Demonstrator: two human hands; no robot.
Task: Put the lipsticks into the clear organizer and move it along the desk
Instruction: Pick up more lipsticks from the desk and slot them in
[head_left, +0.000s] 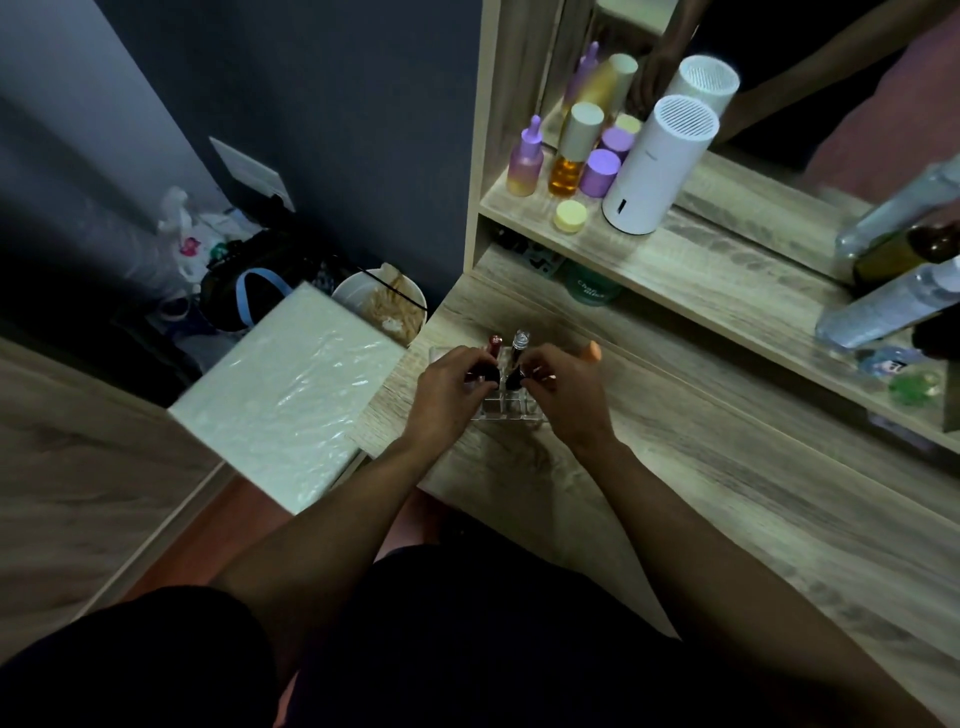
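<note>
The clear organizer (506, 408) sits on the wooden desk (701, 493) near its left end, partly hidden by both hands. A red-capped lipstick (494, 347) stands upright in its back left part, and my left hand (451, 392) is closed around that lipstick's lower body. Beside it a dark lipstick with a clear silver top (519, 345) stands upright, with the fingers of my right hand (563, 397) pinched on its lower end. An orange-pink tube (594, 352) pokes out behind my right hand.
A shelf (675, 260) above the desk carries purple and amber bottles (566, 156), a yellow jar (570, 215) and a white cylinder (654, 166). Clear bottles (893, 306) lie at the right. A white plastic-wrapped box (291, 389) butts against the desk's left edge.
</note>
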